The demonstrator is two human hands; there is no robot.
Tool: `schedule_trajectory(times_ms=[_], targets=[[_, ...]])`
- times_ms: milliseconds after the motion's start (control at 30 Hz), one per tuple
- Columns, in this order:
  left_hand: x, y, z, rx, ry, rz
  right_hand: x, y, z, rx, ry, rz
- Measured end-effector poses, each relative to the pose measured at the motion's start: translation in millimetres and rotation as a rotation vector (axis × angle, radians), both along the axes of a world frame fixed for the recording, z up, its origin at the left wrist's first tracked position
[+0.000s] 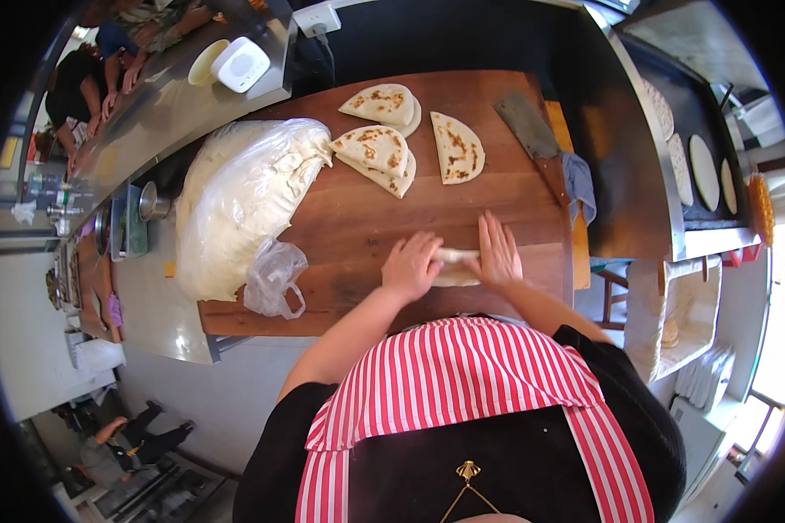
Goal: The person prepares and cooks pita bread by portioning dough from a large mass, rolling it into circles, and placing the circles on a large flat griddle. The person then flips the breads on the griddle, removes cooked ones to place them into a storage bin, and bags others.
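Observation:
A piece of dough [456,277] lies on the wooden board [366,225] close to the apron, with a pale roll, dough or a rolling pin, across its far part. My left hand [413,267] is at the roll's left end, fingers bent; whether it grips is unclear. At the right end my right hand [499,256] presses with its fingers stretched forward, slightly blurred. Farther back lie browned half-round flatbreads [371,149], some overlapping, and a single flatbread [456,148] to their right. A big mass of dough [235,209], partly under clear plastic, rests on the left.
A cleaver [530,127] lies at the board's right, beside a blue cloth [579,186]. A crumpled plastic bag [275,274] sits before the dough mass. On the far right, a griddle [687,150] holds flat rounds. People stand beyond the steel counter [170,111] at upper left.

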State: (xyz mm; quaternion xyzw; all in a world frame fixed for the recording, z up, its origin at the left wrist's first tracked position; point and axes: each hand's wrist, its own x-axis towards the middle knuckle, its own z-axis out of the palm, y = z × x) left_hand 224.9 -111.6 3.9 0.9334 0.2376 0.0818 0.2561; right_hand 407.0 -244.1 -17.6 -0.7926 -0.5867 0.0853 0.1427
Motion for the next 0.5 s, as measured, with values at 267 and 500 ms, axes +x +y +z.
schedule_trajectory(times_ms=[267, 500], targets=[[-9, -15, -35, -0.619, -0.047, 0.631, -10, -52, 51, -0.004, -0.037, 0.198], [-64, -54, -17, -0.037, 0.048, 0.399, -31, -61, 48, -0.067, 0.028, 0.161]])
